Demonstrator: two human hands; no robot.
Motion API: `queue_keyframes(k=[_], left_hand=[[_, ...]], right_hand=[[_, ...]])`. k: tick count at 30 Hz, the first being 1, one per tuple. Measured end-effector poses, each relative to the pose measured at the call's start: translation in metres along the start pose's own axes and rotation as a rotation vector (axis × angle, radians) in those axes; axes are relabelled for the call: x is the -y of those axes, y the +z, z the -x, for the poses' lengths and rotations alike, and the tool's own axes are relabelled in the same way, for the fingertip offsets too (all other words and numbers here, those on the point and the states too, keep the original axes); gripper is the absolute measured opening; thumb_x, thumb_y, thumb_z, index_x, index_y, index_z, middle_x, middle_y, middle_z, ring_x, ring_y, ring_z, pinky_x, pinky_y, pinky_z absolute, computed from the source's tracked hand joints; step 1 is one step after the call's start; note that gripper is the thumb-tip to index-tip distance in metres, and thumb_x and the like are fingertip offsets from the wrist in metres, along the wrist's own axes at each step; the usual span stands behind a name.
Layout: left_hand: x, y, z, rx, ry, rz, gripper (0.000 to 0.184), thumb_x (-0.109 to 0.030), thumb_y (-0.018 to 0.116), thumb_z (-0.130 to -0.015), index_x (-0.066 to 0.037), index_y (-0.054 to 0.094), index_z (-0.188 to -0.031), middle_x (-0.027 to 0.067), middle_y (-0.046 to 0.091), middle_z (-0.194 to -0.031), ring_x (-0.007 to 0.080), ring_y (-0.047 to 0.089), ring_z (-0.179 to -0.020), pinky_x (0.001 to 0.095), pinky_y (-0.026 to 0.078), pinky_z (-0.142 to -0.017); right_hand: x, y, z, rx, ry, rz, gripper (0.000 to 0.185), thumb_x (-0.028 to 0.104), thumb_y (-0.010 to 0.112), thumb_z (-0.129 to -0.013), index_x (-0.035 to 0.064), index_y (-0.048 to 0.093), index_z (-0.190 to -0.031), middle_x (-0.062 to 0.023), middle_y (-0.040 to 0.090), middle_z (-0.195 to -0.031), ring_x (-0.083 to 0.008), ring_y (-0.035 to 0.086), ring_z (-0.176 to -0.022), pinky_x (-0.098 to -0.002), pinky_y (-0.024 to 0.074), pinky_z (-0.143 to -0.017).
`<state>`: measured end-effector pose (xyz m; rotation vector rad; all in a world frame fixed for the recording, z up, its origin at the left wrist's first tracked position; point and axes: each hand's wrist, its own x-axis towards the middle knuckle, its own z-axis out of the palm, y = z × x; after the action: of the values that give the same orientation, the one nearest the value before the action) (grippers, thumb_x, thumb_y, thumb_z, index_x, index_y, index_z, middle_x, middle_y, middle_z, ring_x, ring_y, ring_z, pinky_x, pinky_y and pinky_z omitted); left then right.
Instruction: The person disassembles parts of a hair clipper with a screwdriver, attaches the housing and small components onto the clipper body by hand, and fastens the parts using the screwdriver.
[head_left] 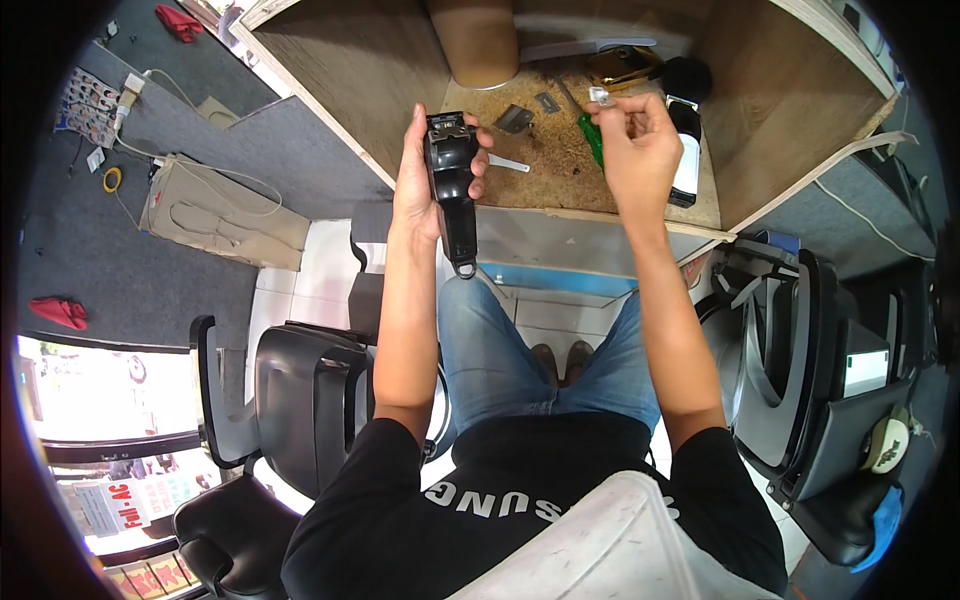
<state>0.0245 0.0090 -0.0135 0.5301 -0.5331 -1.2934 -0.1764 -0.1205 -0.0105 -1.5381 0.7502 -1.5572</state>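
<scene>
My left hand (pixel 411 190) is wrapped round a black hair clipper (pixel 456 180), held upright over the front edge of a wooden shelf (pixel 560 205). The clipper's top end is exposed, with metal and pale inner parts showing. My right hand (pixel 642 150) pinches a small whitish piece (pixel 600 96) between thumb and fingertips; its exact kind is too small to tell. Below that hand lies a green object (pixel 590 140), partly hidden. Two flat dark metal pieces, a larger one (pixel 514 119) and a smaller one (pixel 547 103), lie between the hands. A white strip-like tool (pixel 508 163) lies beside the clipper.
A brown cylinder (pixel 475 40) stands at the shelf's back. Dark and gold items (pixel 625 65) and a black-and-white device (pixel 686 150) sit at the right. Black chairs flank me, left (pixel 305 405) and right (pixel 790 370). A cardboard box (pixel 225 212) with cables is leftward.
</scene>
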Motion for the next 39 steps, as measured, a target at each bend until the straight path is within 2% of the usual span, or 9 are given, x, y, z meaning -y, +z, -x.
queue_keyframes(k=[4,10,16,23,28,31,34,37,39], left_hand=[[0.007,0.006,-0.001,-0.020,0.039,0.006,0.062,-0.065,0.046,-0.109,-0.006,0.063,-0.116,0.0132,0.070,-0.097,0.0177,0.067,-0.072,0.0295,0.058,-0.048],[0.018,0.022,-0.012,-0.059,0.014,-0.164,0.067,-0.067,0.043,-0.109,-0.004,0.063,-0.119,0.0150,0.073,-0.099,0.0180,0.068,-0.072,0.0318,0.058,-0.050],[0.027,0.032,-0.019,-0.046,-0.051,-0.221,0.068,-0.065,0.041,-0.110,-0.002,0.062,-0.122,0.0162,0.073,-0.100,0.0187,0.070,-0.072,0.0329,0.060,-0.054],[0.036,0.043,-0.019,-0.055,-0.045,-0.425,0.064,-0.058,0.042,-0.113,0.001,0.066,-0.120,0.0171,0.075,-0.096,0.0186,0.071,-0.071,0.0336,0.062,-0.055],[0.037,0.048,-0.017,-0.056,-0.051,-0.449,0.063,-0.054,0.042,-0.114,0.003,0.067,-0.118,0.0185,0.076,-0.096,0.0189,0.072,-0.070,0.0328,0.062,-0.055],[0.036,0.050,-0.016,-0.043,-0.068,-0.490,0.063,-0.054,0.041,-0.114,0.004,0.067,-0.119,0.0191,0.075,-0.095,0.0197,0.071,-0.070,0.0329,0.062,-0.055],[0.035,0.053,-0.016,-0.013,-0.099,-0.554,0.064,-0.054,0.040,-0.114,0.004,0.065,-0.119,0.0200,0.074,-0.095,0.0210,0.071,-0.068,0.0327,0.061,-0.053],[0.034,0.051,-0.015,0.028,-0.103,-0.595,0.064,-0.054,0.040,-0.114,0.005,0.065,-0.119,0.0218,0.074,-0.095,0.0221,0.072,-0.068,0.0329,0.061,-0.052],[0.035,0.049,-0.014,0.038,-0.104,-0.600,0.064,-0.054,0.040,-0.114,0.005,0.065,-0.119,0.0227,0.074,-0.095,0.0223,0.072,-0.067,0.0328,0.061,-0.052]], right_hand=[[0.009,-0.015,0.001,0.060,0.137,-0.159,0.005,-0.004,0.068,-0.094,-0.0047,0.063,-0.096,-0.0159,0.080,-0.095,-0.0113,0.075,-0.082,-0.0226,0.0558,-0.071],[0.003,-0.019,0.004,0.114,0.252,-0.279,0.006,-0.004,0.069,-0.094,-0.0032,0.063,-0.096,-0.0146,0.079,-0.092,-0.0102,0.073,-0.082,-0.0219,0.0543,-0.071],[-0.004,-0.022,0.004,0.187,0.244,-0.269,0.007,-0.004,0.071,-0.095,-0.0024,0.064,-0.097,-0.0091,0.075,-0.088,-0.0087,0.070,-0.080,-0.0228,0.0543,-0.072],[0.005,-0.019,0.008,0.292,0.208,-0.304,0.007,-0.004,0.073,-0.097,-0.0035,0.066,-0.099,-0.0072,0.075,-0.094,-0.0086,0.070,-0.085,-0.0241,0.0554,-0.078],[0.010,-0.019,0.009,0.342,0.223,-0.308,0.008,-0.003,0.073,-0.099,-0.0031,0.066,-0.100,-0.0075,0.075,-0.096,-0.0094,0.070,-0.087,-0.0253,0.0566,-0.081],[0.012,-0.019,0.010,0.343,0.187,-0.307,0.009,-0.003,0.073,-0.099,-0.0037,0.067,-0.104,-0.0079,0.076,-0.098,-0.0095,0.070,-0.090,-0.0259,0.0566,-0.081],[0.021,-0.017,0.012,0.330,0.177,-0.319,0.019,-0.003,0.072,-0.099,-0.0058,0.069,-0.117,-0.0069,0.075,-0.098,-0.0099,0.069,-0.090,-0.0263,0.0566,-0.082],[0.024,-0.019,0.013,0.399,0.162,-0.321,0.026,-0.003,0.071,-0.099,-0.0061,0.071,-0.125,-0.0067,0.075,-0.097,-0.0103,0.069,-0.086,-0.0271,0.0568,-0.080],[0.025,-0.021,0.013,0.440,0.182,-0.299,0.024,-0.002,0.070,-0.100,-0.0060,0.073,-0.123,-0.0068,0.074,-0.096,-0.0102,0.068,-0.082,-0.0275,0.0567,-0.077]])
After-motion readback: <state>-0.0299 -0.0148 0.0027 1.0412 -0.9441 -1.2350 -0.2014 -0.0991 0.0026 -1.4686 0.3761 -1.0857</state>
